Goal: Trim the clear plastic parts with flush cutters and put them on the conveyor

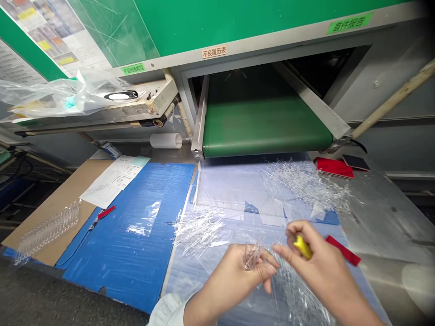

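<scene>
Hands hold clear pieces, yellow tool — well apart from conveyor edge.

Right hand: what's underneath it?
Clear plastic pieces show below the right hand, heaped on a pale blue sheet. A red strip shows to its right. Whatever lies directly behind the palm and forearm is covered.

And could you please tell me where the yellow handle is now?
In the head view, the yellow handle is in the right hand, low and right of centre, with the left hand just to its left.
</scene>
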The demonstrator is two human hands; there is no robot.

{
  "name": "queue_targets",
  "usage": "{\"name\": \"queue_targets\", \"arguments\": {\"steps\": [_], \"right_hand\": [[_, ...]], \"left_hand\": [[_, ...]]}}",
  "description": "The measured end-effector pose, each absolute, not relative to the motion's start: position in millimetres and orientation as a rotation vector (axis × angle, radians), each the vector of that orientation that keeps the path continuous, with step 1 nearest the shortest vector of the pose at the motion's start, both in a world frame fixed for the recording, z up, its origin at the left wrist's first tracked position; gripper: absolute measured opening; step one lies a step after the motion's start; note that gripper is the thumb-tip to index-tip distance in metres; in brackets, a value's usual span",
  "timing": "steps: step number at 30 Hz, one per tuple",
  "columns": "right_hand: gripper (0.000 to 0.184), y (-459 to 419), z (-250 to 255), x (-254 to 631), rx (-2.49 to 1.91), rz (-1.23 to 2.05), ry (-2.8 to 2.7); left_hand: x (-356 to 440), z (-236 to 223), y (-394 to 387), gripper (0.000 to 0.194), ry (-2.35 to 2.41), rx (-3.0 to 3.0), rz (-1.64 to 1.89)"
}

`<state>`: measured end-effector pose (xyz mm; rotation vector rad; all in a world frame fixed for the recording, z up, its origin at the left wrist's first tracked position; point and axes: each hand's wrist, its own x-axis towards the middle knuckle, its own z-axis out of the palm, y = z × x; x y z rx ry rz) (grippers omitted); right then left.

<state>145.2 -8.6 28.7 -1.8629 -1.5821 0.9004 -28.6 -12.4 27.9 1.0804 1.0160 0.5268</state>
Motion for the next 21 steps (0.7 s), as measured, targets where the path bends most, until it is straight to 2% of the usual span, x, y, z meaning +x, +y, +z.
{"name": "queue_targets", "arguments": {"steps": [4, 11, 16, 21], "right_hand": [[0.028, -4.0, 26.9, 155.0, -1.934, 0.724, -1.525], [0.027, -10.5, 12.4, 147.0, -1.739, 0.972, -1.824], [0.027, -1.3, 10.7, 142.9, -1.725, 1.252, -1.710], [0.030, 12.3, 11.7, 132.7, -1.360, 1.564, -1.569]], "left_hand": [[-62.9, 12.7, 1.6, 0.016, 1.466, 1.569, 0.390], [-122.4, -13.4, 32.5, 0.022, 1.813, 1.620, 0.225], [-94.5, 5.0, 21.7, 0.014, 1.408, 1.467, 0.298], [-46.2, 10.6, 4.0, 0.032, 0.772, 0.955, 0.268]]}}
